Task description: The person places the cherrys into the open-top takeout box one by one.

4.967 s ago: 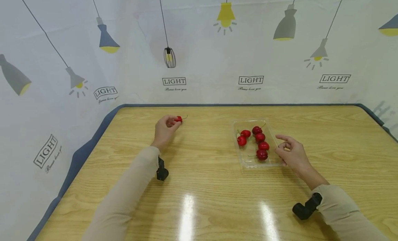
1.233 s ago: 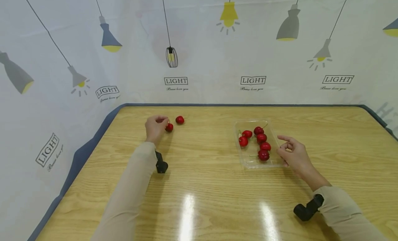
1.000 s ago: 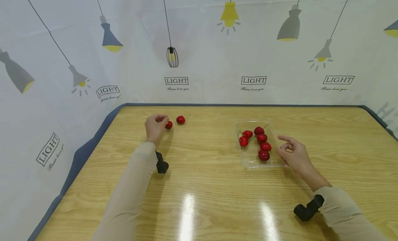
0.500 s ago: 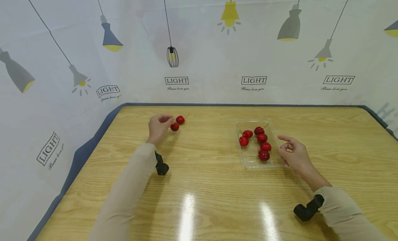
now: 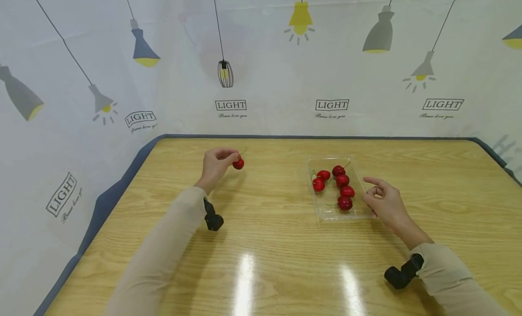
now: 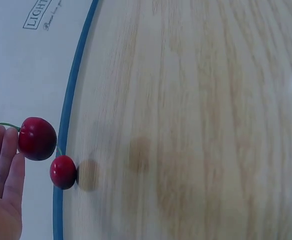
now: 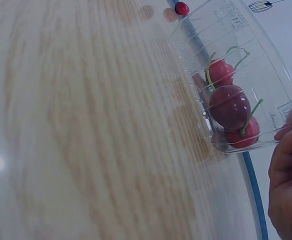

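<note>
My left hand (image 5: 217, 165) pinches a dark red cherry (image 6: 37, 139) by its green stem; the fruit hangs below the fingertips at the back left of the table. Just beyond lies a second cherry (image 6: 63, 172), mostly hidden behind the held one in the head view, where its thin stem shows. My right hand (image 5: 386, 203) grips the right wall of a clear plastic box (image 5: 359, 214) between thumb and fingers. Several red cherries (image 5: 342, 181) with stems lie in the box, two at its left side and the others in a row toward the right.
The wooden table (image 5: 269, 252) ends at a dark blue edge in front of a white curtain (image 5: 269, 71) printed with lamps. Black wrist cameras (image 5: 214, 218) sit at both sleeves.
My left hand has first moved left, away from the far cherry, then back right with another cherry, which now overlaps the far one. My right hand and the box have stayed put.
</note>
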{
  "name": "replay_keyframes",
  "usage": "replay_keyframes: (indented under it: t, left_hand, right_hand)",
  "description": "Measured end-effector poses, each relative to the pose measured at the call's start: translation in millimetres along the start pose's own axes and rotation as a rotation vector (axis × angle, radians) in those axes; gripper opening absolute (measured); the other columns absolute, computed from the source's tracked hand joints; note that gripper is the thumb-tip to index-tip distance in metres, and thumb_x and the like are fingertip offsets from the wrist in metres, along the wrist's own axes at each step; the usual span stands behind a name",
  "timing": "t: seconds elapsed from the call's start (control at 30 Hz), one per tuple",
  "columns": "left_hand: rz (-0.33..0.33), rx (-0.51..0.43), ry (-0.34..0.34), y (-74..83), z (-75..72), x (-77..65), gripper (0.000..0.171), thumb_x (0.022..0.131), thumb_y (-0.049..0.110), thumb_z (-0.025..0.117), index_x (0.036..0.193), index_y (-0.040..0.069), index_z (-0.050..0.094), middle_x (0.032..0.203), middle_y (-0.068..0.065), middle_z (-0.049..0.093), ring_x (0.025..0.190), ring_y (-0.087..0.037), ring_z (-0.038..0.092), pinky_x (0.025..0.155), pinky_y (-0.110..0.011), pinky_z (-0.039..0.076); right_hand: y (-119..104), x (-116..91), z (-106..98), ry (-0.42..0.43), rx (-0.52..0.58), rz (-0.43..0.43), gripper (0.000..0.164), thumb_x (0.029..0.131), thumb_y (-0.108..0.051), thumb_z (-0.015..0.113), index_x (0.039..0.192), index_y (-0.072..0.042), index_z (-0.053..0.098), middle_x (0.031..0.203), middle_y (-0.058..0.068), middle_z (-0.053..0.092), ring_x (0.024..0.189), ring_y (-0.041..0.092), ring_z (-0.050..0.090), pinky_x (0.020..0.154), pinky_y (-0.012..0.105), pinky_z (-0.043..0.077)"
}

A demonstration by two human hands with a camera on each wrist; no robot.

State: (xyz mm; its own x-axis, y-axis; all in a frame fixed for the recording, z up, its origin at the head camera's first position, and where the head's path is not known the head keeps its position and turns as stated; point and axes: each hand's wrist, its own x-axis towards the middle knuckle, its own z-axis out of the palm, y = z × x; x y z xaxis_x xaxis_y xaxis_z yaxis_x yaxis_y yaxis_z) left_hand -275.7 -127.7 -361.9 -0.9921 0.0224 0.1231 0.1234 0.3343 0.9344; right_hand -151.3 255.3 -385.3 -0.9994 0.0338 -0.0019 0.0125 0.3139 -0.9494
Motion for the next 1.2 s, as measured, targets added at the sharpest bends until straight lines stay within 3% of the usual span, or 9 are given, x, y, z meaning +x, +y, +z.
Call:
replay_keyframes:
  t: [0.23,0.5,0.77,1.2]
  left_hand:
    - [0.08,-0.033,-0.031,7.5,18.4,-5.0,0.022,0.081,0.017,0.064,0.098,0.001,0.066,0.093,-0.01,0.064,0.082,-0.018,0.058,0.072,-0.029,0.047]
    - [0.16,-0.057,-0.132,17.9,40.7,-13.4,0.022,0.082,0.018,0.064,0.097,0.002,0.066,0.091,-0.009,0.065,0.077,-0.019,0.059,0.07,-0.028,0.048]
    - [0.191,-0.034,-0.2,31.4,60.3,-19.5,0.022,0.082,0.017,0.064,0.098,0.001,0.066,0.094,-0.011,0.064,0.081,-0.023,0.059,0.071,-0.031,0.048]
    - [0.303,0.051,-0.311,71.8,93.4,-23.6,0.014,0.083,0.013,0.062,0.092,0.005,0.067,0.088,-0.006,0.065,0.072,-0.015,0.06,0.061,-0.023,0.048]
  right_hand:
    - [0,0,0,0.003,0.006,-0.004,0.053,0.083,0.004,0.046,0.132,0.007,0.029,0.072,-0.004,0.045,0.046,0.004,0.038,0.038,0.022,0.038]
    - [-2,-1,2,0.004,0.016,-0.005,0.053,0.083,0.004,0.046,0.132,0.007,0.029,0.072,-0.004,0.045,0.046,0.004,0.038,0.038,0.022,0.038]
    - [-1,-1,2,0.006,0.026,-0.001,0.053,0.083,0.004,0.046,0.132,0.007,0.029,0.071,-0.005,0.046,0.046,0.004,0.038,0.038,0.022,0.037]
    - [-2,-1,2,-0.003,0.023,0.004,0.052,0.083,0.003,0.046,0.132,0.007,0.029,0.071,-0.005,0.046,0.048,0.004,0.039,0.039,0.022,0.038]
